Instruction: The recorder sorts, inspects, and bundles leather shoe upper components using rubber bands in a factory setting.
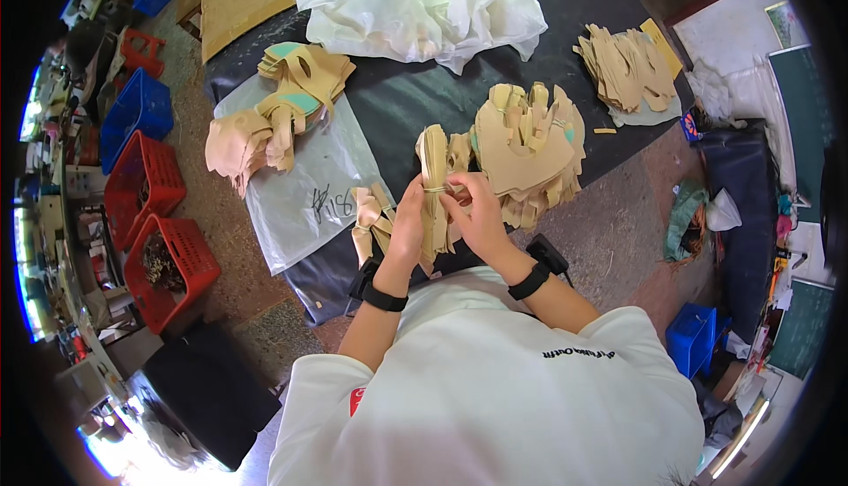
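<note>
Upright between my hands stands a narrow bundle of tan cut leather-like pieces (432,152), with a thin pale band (435,189) around its middle. My left hand (407,228) is closed along the bundle's left side. From the right, my right hand (478,217) has its fingertips pinched at the band and the bundle's edge. Just right lies a large stack of tan cut pieces (530,155) with slotted shapes on top. A small banded bundle (371,216) rests left of my left hand. My palms hide the bundle's lower part in places.
Farther left, tan and pinkish stacks (305,79) lie on a white plastic sheet (309,194). A crumpled white bag (424,9) is at the table's far side. Another pile (627,66) sits far right. Red baskets (190,261) stand on the floor at left.
</note>
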Motion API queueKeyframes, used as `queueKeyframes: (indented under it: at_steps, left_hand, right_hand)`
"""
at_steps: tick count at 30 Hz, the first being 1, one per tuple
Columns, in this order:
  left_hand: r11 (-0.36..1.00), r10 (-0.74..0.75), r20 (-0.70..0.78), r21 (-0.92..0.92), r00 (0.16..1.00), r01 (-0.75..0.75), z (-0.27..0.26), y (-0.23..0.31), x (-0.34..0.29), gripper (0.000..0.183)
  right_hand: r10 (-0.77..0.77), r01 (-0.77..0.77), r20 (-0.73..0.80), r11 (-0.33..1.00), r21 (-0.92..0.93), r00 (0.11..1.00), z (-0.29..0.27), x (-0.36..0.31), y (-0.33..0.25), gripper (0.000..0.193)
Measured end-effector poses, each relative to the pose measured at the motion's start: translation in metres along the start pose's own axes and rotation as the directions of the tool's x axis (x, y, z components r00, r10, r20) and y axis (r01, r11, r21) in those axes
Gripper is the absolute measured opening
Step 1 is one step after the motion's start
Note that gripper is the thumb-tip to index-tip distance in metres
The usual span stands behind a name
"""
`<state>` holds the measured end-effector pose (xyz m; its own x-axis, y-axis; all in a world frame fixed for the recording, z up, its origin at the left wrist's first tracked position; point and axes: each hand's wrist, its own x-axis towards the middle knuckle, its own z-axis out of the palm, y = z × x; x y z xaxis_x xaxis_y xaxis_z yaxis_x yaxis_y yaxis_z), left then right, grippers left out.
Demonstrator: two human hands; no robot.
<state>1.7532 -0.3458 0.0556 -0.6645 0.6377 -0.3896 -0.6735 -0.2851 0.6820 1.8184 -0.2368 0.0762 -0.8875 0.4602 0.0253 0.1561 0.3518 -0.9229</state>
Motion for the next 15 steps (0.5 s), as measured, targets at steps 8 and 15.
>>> queueKeyframes:
  at_steps: [8,15]
  left_hand:
    - [0.993,-0.038,-0.065,0.108,0.997,0.045,0.0003,0.0003,-0.0016,0.038]
    - [0.962,-0.041,-0.047,0.268,0.998,0.052,-0.0064,-0.0052,0.0000,0.039]
  right_hand:
    - [-0.126,0.127,0.015,0.988,-0.085,0.992,0.0006,0.0016,0.0062,0.015]
    - [-0.094,0.097,0.044,0.993,-0.072,0.995,-0.0051,0.0035,0.0067,0.014]
